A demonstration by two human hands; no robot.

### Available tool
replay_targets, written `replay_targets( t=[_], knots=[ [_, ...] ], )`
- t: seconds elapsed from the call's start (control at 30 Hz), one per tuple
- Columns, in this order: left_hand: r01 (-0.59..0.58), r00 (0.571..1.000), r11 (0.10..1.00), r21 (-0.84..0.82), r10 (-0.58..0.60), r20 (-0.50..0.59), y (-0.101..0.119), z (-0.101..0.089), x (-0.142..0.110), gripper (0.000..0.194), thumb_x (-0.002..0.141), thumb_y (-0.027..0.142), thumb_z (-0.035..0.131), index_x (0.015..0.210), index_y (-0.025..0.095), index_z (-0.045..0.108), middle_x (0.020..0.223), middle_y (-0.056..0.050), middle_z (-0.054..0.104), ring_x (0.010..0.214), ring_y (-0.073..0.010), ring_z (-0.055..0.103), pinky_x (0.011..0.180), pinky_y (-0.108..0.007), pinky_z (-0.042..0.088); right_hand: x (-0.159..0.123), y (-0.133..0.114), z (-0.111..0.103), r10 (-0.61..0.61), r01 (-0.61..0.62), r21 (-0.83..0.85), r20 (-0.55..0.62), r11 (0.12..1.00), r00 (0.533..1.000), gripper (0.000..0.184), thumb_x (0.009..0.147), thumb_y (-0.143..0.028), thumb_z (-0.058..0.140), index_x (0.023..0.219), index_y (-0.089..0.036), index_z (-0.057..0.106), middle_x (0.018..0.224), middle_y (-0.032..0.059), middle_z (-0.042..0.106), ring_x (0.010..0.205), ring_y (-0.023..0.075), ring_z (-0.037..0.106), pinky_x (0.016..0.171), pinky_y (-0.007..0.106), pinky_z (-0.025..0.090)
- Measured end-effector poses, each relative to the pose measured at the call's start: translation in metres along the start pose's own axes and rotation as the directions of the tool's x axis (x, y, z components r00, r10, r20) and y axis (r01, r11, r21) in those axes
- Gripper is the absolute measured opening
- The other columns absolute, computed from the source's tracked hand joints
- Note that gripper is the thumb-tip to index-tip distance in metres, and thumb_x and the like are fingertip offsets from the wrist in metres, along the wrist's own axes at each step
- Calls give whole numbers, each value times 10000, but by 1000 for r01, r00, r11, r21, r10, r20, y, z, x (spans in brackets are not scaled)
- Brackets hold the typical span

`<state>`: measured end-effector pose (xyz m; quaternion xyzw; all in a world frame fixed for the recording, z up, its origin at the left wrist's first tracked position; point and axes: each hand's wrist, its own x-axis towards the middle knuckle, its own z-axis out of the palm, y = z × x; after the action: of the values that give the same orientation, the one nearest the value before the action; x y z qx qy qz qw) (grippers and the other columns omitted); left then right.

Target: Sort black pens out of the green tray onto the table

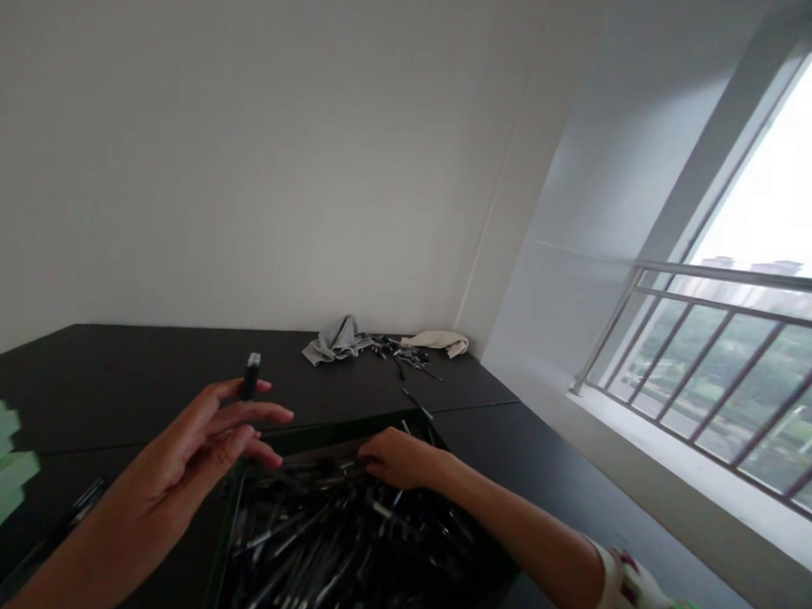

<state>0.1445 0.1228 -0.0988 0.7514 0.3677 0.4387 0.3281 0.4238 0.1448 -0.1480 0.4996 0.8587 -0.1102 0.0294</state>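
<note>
My left hand (205, 448) is raised over the left rim of a dark bin (295, 438). A slim black piece with a silvery tip (250, 376) stands upright between its fingers, the other fingers loosely stretched out. Inside the bin lies a jumbled heap of thin black and silvery rod-like pieces (317, 550), too dark and blurred to name. My right hand (401, 458) reaches into the far right part of the bin, fingers curled down at the heap. Whatever its fingertips hold, if anything, is hidden.
Toward the back of the black table (178, 359) lie a grey cloth (338, 342), a pale cloth glove-like item (445, 341) and a small pile of thin pieces (404, 351). Light green blocks or papers (0, 477) are at left. A railing (732, 307) and window are at right.
</note>
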Motion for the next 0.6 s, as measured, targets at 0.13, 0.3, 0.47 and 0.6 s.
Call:
replay_targets(
  t=[0.13, 0.3, 0.47, 0.6],
  knots=[
    [23, 998, 1000, -13, -22, 58, -9, 5, 4, 332, 918, 522, 381, 1208, 361, 360, 1085, 3, 689, 788, -189, 720, 787, -319, 548, 15, 0, 5, -16, 16, -28, 26, 999, 1000, 274, 809, -105, 535, 1012, -145, 714, 967, 89, 743, 914, 200, 680, 754, 230, 454],
    [57, 989, 998, -25, -53, 137, -13, 5, 6, 337, 937, 493, 348, 1225, 323, 310, 1103, -28, 671, 806, -193, 714, 822, -359, 523, 30, 6, 6, -33, 36, -36, 58, 999, 998, 239, 788, -192, 617, 990, -135, 731, 904, 82, 753, 818, 191, 689, 659, 214, 448],
    [91, 983, 995, -43, -83, 163, -14, 7, 7, 341, 949, 443, 329, 1242, 271, 295, 1119, -65, 646, 804, -184, 704, 838, -368, 496, 32, 10, 6, -83, 84, -11, 73, 996, 994, 198, 772, -189, 647, 943, -163, 743, 862, 41, 752, 799, 161, 674, 665, 194, 434],
    [76, 982, 996, -46, -67, 179, -19, 11, 8, 293, 964, 424, 323, 1216, 273, 331, 1088, -33, 645, 804, -156, 690, 824, -327, 476, 25, 7, -2, -122, 120, 25, 73, 992, 990, 154, 752, -138, 648, 872, -161, 743, 783, 18, 730, 734, 144, 649, 631, 190, 423]
  ],
)
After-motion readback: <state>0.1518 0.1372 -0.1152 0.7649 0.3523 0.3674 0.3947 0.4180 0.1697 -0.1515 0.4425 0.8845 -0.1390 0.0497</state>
